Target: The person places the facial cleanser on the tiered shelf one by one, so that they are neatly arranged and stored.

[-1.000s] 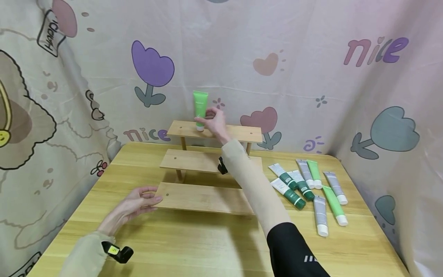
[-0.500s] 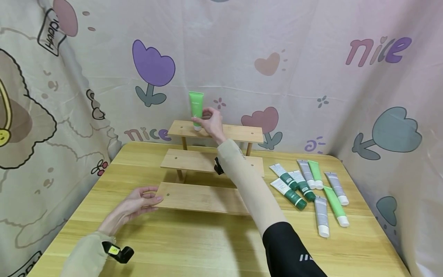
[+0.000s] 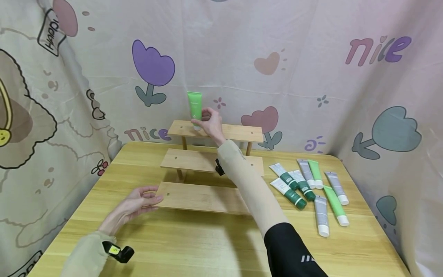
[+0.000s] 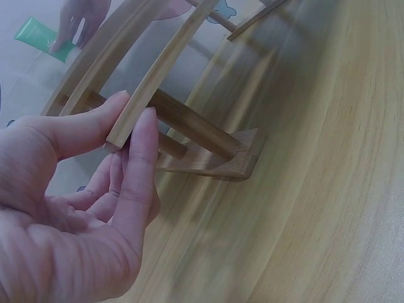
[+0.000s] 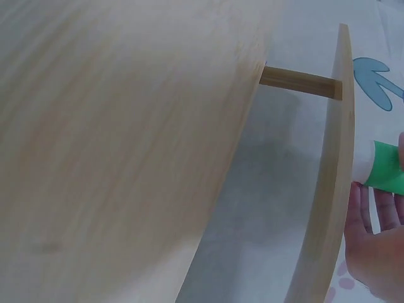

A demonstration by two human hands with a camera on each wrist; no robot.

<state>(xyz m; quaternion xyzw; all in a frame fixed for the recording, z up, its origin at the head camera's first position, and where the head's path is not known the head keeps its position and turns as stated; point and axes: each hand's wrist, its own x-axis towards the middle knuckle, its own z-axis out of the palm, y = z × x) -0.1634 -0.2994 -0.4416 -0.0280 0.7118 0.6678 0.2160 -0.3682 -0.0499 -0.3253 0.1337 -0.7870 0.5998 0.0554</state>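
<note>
Grips the end of a wooden shelf [image 4: 162, 66] with the left hand [image 4: 69, 243], thumb on one face, fingers against the other. Shows a post [image 4: 196, 129] running below the shelf to a wooden foot [image 4: 245, 158] on the table [image 4: 328, 189]. Includes, upper left, a green tube [image 4: 39, 36], touched by the right hand [image 4: 87, 20].

On the light wooden worktop [image 3: 180, 246], a three-tier pale wooden rack [image 3: 194, 159] has its lowest board [image 3: 204, 197] in front and its highest board [image 3: 240, 133] at the back, before the printed fabric curtain [image 3: 214, 54]. The upright light-green plastic tube [image 3: 195, 104] is cap down at the highest board, left of its middle, with the right hand [image 3: 212, 124] on its right side; the left hand [image 3: 138, 201] is at the lowest board's left end. Right of the rack lie three dark-green-and-white plastic tubes [image 3: 288, 193], then, farther right, three grey plastic tubes [image 3: 321, 215] and two flat-lying light-green plastic tubes [image 3: 335, 204].
</note>
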